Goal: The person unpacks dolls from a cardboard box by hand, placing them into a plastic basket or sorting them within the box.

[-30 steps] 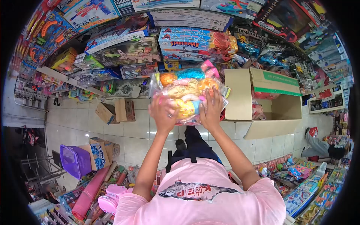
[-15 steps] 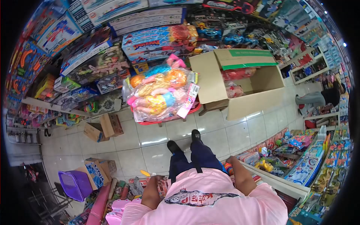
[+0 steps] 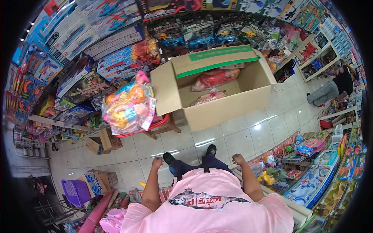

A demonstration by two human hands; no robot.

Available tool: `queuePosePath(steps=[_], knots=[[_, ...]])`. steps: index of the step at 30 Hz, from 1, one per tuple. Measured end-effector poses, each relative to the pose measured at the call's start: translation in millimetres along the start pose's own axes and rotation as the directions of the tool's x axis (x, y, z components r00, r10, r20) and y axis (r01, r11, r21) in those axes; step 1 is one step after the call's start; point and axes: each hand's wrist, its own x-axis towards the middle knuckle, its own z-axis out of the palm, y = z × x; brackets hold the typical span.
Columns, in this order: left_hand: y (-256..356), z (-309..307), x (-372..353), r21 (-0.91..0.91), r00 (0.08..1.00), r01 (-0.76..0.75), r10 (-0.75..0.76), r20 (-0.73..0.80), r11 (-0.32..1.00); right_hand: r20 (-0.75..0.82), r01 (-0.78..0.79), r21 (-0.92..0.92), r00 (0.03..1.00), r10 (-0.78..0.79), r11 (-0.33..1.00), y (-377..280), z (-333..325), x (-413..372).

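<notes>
My left hand (image 3: 157, 162) hangs beside my leg over the tiled floor, holding nothing, its fingers slightly curled and apart. On the other side, my right hand (image 3: 238, 158) is held out near my shoe, also without anything in it. Ahead of me stands an open cardboard box (image 3: 229, 110) with a green stripe; a red plastic-wrapped item (image 3: 215, 79) and a pinkish wrapped item (image 3: 210, 97) lie inside. Left of the box, bagged dolls (image 3: 126, 110) are piled on a red tray (image 3: 160, 123) on a wooden stool.
Toy shelves (image 3: 128, 62) line the far side. A purple basket (image 3: 76, 192) and small cartons (image 3: 103, 141) stand at the left. Packaged toys (image 3: 311, 180) fill a low shelf at the right. A person (image 3: 330, 92) is at the far right.
The view has shifted right, bringing the open box nearer the middle and showing more of its inside. Both my hands have moved forward, away from my body.
</notes>
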Motion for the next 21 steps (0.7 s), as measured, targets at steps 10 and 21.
queuePosePath(steps=[10, 21], knots=[[343.6, 1.9, -180.0, 0.408, 0.973, -0.232, 0.208, 0.103, 0.883, -0.846, 0.715, 0.232, 0.482, -0.225, 0.659, -98.6, -216.8, -4.5], [543.1, 59.8, -183.8, 0.654, 0.654, -0.662, 0.71, 0.263, 0.367, -0.45, 0.914, -0.169, 0.263, -0.853, 0.37, -408.8, -277.0, -101.2]])
